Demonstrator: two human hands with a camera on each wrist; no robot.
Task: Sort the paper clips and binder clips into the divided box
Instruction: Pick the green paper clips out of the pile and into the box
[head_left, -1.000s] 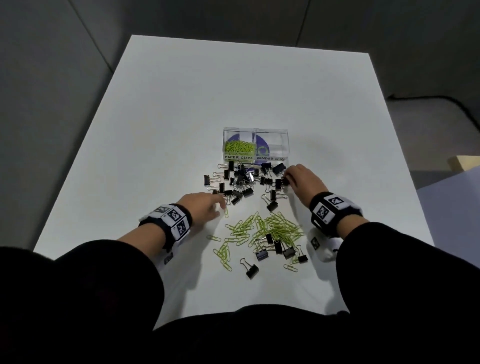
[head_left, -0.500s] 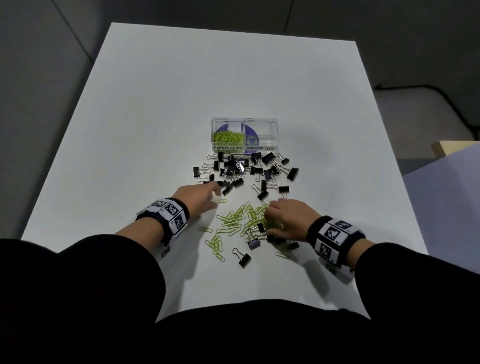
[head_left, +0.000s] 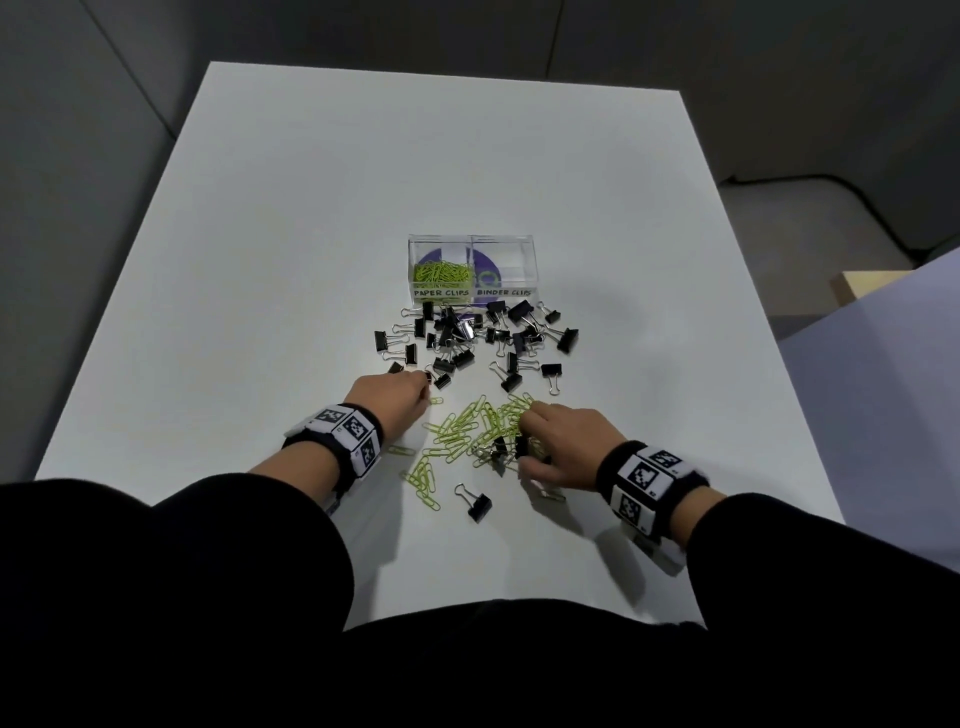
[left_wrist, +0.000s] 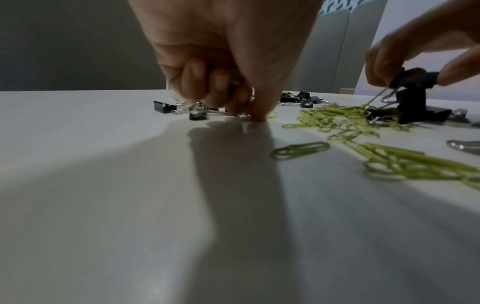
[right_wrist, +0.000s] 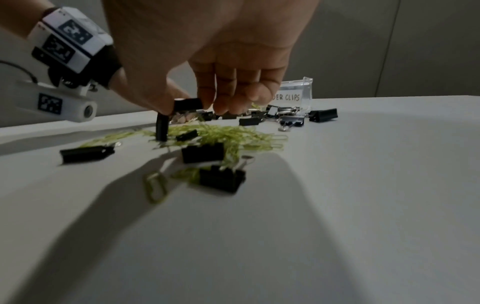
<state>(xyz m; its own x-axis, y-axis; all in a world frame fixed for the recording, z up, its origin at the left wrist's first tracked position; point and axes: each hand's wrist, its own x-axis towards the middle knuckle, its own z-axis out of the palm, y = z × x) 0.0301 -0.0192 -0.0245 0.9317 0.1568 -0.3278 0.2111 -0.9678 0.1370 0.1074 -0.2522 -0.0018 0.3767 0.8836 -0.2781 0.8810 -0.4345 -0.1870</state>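
A clear divided box (head_left: 470, 239) stands mid-table; its left cell holds green paper clips (head_left: 444, 271), and the cell labelled BINDER CLIPS (right_wrist: 293, 96) looks bare. Black binder clips (head_left: 467, 338) lie scattered in front of it. Nearer me is a heap of green paper clips (head_left: 475, 428) mixed with a few binder clips. My left hand (head_left: 423, 389) is curled at the heap's left edge, its fingertips (left_wrist: 257, 117) pinching a green paper clip on the table. My right hand (right_wrist: 187, 107) pinches a black binder clip (right_wrist: 187, 103) just above the heap, and a second clip (right_wrist: 162, 127) hangs under it.
One binder clip (head_left: 478, 506) lies alone close to me, and stray paper clips (head_left: 423, 480) are at the front left. The white table (head_left: 311, 208) ends to the right at a pale lavender surface (head_left: 883, 389) and a tan block (head_left: 867, 283).
My right hand drew back from the binder clips by the box to the paper clip heap and took hold of a binder clip there. My left hand stayed in place.
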